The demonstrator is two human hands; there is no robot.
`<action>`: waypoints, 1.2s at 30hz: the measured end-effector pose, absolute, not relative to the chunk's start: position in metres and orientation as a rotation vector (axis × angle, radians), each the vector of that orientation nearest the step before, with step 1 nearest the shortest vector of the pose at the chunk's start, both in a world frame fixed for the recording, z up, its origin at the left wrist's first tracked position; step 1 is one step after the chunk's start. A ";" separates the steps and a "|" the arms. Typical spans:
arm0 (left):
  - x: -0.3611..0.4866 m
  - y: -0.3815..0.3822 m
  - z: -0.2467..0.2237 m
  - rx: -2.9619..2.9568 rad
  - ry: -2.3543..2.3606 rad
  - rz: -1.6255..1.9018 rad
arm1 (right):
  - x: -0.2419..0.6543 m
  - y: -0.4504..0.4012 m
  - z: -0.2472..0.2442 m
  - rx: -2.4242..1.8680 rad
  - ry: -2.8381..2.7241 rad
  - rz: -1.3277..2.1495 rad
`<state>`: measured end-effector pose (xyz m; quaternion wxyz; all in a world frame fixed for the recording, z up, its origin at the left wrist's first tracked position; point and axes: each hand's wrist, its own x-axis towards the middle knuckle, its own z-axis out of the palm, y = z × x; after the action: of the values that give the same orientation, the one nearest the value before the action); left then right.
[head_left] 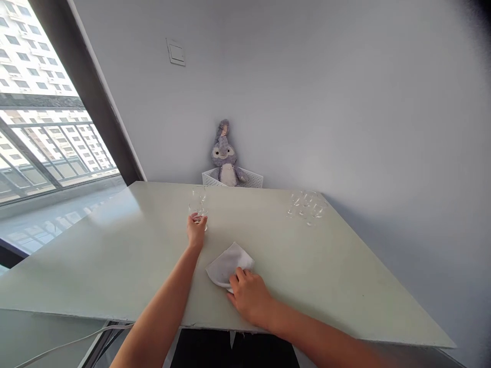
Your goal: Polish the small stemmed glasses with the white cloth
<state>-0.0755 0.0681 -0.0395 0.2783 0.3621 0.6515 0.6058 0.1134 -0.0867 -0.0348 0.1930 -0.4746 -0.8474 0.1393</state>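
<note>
My left hand [197, 230] reaches to the far left-centre of the table, its fingers closed around a clear glass [197, 217]. Close behind it stand more clear glasses [201, 196]; they overlap, so I cannot tell how many. My right hand [250, 297] is near the front edge, with fingers and thumb closed on a folded white cloth [227, 265]. The cloth spreads out from the fingers toward the table's middle. At the far right, several clear stemmed glasses [306, 203] form a loose group, apart from both hands.
The pale table [126, 255] reaches toward a grey wall. Behind its far edge, a purple plush toy [226, 158] sits in a white perforated basket [253, 179]. A window [49, 122] is on the left. A white cable [72, 341] runs below the front edge.
</note>
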 end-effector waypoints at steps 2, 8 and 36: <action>-0.066 0.060 -0.038 1.048 1.748 1.598 | 0.118 -0.074 -0.039 -1.325 -2.141 0.692; -0.034 0.037 -0.031 1.331 1.752 1.494 | 0.160 -0.035 -0.014 -1.123 -0.820 1.449; -0.018 0.019 -0.025 2.808 1.595 1.092 | 0.145 0.002 -0.016 -1.045 -1.388 1.577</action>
<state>-0.0176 0.0188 -0.0251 -0.1332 0.8163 0.4637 0.3176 0.1454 0.0020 -0.0156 0.3874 -0.4106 -0.5455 0.6195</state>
